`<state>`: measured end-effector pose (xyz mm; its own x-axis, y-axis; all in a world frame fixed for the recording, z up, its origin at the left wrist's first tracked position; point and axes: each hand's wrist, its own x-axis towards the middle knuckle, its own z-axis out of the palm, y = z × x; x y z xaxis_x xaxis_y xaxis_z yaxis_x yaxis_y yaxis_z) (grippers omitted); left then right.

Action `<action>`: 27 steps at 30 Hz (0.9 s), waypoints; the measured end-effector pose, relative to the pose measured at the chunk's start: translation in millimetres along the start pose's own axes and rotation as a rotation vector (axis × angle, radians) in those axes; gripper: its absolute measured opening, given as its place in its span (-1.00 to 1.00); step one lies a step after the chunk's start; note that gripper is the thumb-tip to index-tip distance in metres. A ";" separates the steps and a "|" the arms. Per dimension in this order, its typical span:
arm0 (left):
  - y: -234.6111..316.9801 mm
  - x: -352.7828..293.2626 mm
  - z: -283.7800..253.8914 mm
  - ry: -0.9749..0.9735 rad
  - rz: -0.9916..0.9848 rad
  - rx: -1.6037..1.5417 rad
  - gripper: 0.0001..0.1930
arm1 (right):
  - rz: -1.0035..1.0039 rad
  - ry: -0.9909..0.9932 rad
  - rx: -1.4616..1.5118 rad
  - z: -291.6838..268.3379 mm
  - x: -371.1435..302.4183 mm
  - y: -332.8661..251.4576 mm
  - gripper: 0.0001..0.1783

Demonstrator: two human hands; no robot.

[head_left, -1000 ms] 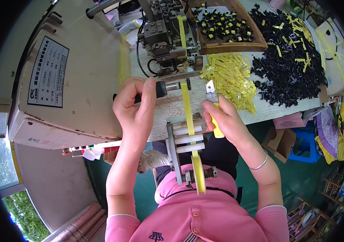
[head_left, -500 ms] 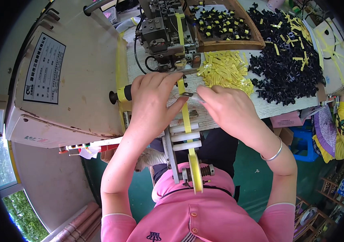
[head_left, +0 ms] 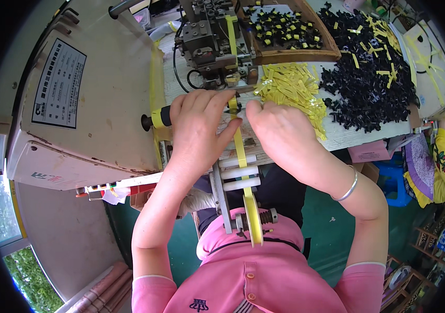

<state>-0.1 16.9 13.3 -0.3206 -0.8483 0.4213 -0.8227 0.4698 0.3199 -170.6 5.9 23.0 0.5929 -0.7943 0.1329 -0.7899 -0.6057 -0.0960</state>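
My left hand (head_left: 199,122) lies over the machine's front end, thumb and forefinger spread on either side of a yellow tape (head_left: 239,143). Beside its fingers sticks out a black round handle (head_left: 157,119). A small dark part (head_left: 234,104) sits on the tape near my left forefinger. Just right of the tape, my right hand (head_left: 280,128) is closed, its fingers curled and turned down. What it grips is mostly hidden; only a pale blur shows near the fingertips. The tape runs over white rollers (head_left: 240,173) from a yellow reel (head_left: 253,221) near my waist.
A metal machine (head_left: 209,47) stands ahead. Right of it lie a pile of yellow strips (head_left: 290,88), a wooden tray (head_left: 298,55) with black-and-yellow pieces and a heap of black parts (head_left: 363,88). A large beige cabinet (head_left: 113,104) stands at left; a blue stool (head_left: 395,182) at right.
My right hand has turned over and moved slightly left and down. The small flat metal piece seen at its fingertips is now hidden. My left hand has stayed nearly in place.
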 end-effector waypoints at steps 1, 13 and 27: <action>2.2 1.4 0.1 -0.002 0.012 0.009 -0.53 | 0.012 -0.001 -0.045 9.3 0.5 4.5 -0.91; -8.2 12.0 5.1 0.072 0.013 -0.156 -0.88 | 0.188 0.073 0.296 22.0 -38.9 48.7 -0.81; -15.6 8.2 0.2 -0.059 -0.061 0.009 -0.74 | -0.057 0.310 0.417 27.3 -0.4 9.3 -0.47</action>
<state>10.0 2.6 11.5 -0.2964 -0.8885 0.3503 -0.8459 0.4145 0.3357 -173.9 -0.7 -4.9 0.5092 -0.7462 0.4288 -0.5910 -0.6653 -0.4561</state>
